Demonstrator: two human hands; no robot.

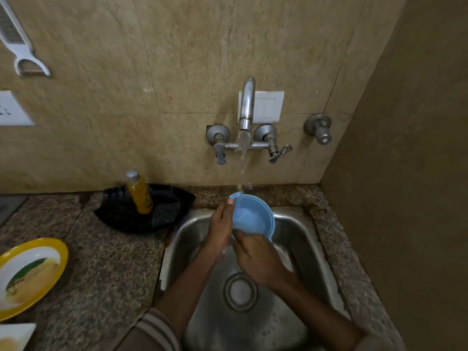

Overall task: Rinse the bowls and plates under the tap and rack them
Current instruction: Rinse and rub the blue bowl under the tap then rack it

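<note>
Head view, centre of frame: the left hand [220,228] and right hand [255,254] each have their grip clamped on a blue bowl [253,215], left fingers along its rim, right hand at its lower edge. It tilts over the steel sink [298,239] under water running from the tap [247,105]. At lower left a yellow-rimmed plate [27,272] lies on the granite worktop [106,262].

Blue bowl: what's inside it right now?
Tap water falls into the blue bowl, leaving a shallow wet film. No food visible; the right hand covers its near rim.
</note>
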